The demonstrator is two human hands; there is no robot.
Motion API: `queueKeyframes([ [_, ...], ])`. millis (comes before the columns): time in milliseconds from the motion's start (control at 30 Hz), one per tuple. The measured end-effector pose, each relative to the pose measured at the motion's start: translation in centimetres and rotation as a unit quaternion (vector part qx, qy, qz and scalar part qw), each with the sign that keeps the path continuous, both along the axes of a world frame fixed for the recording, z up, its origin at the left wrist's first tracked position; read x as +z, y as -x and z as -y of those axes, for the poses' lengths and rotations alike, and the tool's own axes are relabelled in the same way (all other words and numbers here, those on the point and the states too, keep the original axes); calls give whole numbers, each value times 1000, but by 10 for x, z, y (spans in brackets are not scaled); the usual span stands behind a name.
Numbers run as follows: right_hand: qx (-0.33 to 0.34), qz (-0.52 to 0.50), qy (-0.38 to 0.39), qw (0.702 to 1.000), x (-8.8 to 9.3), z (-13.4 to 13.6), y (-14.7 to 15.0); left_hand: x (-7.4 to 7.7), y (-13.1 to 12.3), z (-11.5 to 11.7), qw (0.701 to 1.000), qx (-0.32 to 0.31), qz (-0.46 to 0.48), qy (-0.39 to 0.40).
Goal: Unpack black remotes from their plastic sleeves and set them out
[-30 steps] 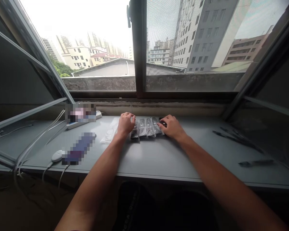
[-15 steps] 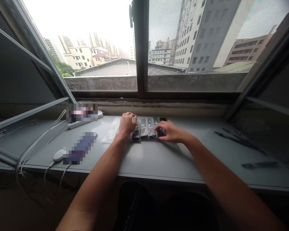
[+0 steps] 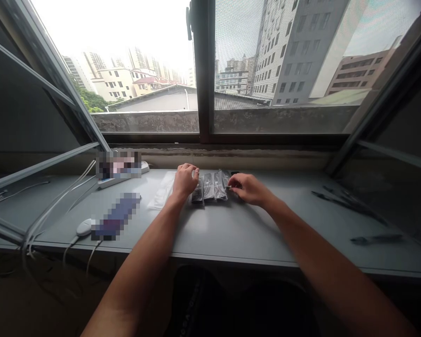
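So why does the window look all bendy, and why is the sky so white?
In the head view, the window frame leans and bends toward the edges, probably from a wide lens; the sky is washed out to white glare, while the room below stays dim.

The head-worn camera looked forward and down from above the person's arms, close over the counter (image 3: 224,234), framing the left hand (image 3: 185,181) and right hand (image 3: 249,189) below the open window (image 3: 205,70).

Grey desk (image 3: 231,234), black packets (image 3: 208,186) (in a row), white mouse (image 3: 84,227), power strip (image 3: 107,183)
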State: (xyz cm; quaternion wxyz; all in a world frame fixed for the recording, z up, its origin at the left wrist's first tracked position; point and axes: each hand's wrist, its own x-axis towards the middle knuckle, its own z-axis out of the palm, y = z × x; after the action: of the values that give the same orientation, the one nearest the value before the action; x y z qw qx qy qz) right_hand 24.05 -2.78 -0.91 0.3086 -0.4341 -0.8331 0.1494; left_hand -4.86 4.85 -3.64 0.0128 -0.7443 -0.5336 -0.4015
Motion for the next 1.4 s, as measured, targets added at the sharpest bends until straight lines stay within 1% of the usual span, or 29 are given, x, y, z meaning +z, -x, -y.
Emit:
queueKeyframes([
  [133, -34, -107, 26, 993, 3, 1, 2, 4, -8, 5, 999, -43, 30, -16],
  [233, -61, -171, 35, 983, 4, 0, 5, 8, -17, 12, 992, -111, 66, -11],
  [300, -91, -193, 20, 977, 3, 0, 6, 11, -25, 19, 981, -162, 103, 24],
  [367, -118, -206, -6, 971, 1, 0, 9, 13, -32, 25, 966, -202, 143, 77],
  [433, -124, -222, -26, 967, -1, 1, 12, 14, -38, 30, 947, -236, 183, 114],
  [500, -94, -239, -38, 966, -4, 3, 17, 15, -44, 32, 926, -263, 226, 147],
  [600, -5, -238, -62, 969, -4, 9, 24, 15, -49, 31, 888, -282, 312, 184],
  [667, 36, -195, -78, 977, -3, 14, 26, 16, -51, 29, 857, -284, 379, 205],
  [733, 61, -149, -86, 983, -1, 17, 28, 18, -51, 27, 828, -282, 430, 222],
  [833, 94, -120, -86, 985, -2, 19, 29, 20, -48, 25, 808, -271, 468, 231],
  [900, 104, -139, -76, 982, -5, 19, 32, 21, -46, 25, 800, -266, 484, 234],
  [967, 93, -188, -49, 977, -8, 19, 36, 21, -45, 25, 793, -264, 496, 237],
  [1033, 56, -250, -8, 967, -12, 17, 40, 21, -45, 25, 786, -269, 502, 240],
  [1100, 20, -301, 47, 952, -13, 14, 42, 22, -46, 26, 780, -276, 507, 241],
  [1167, 4, -345, 120, 931, -13, 12, 42, 23, -47, 28, 775, -281, 513, 241],
  [1233, 22, -376, 207, 903, -10, 11, 40, 25, -47, 29, 774, -282, 514, 238],
  [1300, 56, -382, 285, 877, -7, 13, 39, 26, -45, 29, 778, -279, 512, 234],
  [1333, 72, -378, 314, 868, -5, 14, 38, 26, -44, 29, 780, -276, 512, 232],
  [1400, 87, -373, 345, 857, -4, 16, 38, 26, -41, 27, 783, -270, 513, 228],
])
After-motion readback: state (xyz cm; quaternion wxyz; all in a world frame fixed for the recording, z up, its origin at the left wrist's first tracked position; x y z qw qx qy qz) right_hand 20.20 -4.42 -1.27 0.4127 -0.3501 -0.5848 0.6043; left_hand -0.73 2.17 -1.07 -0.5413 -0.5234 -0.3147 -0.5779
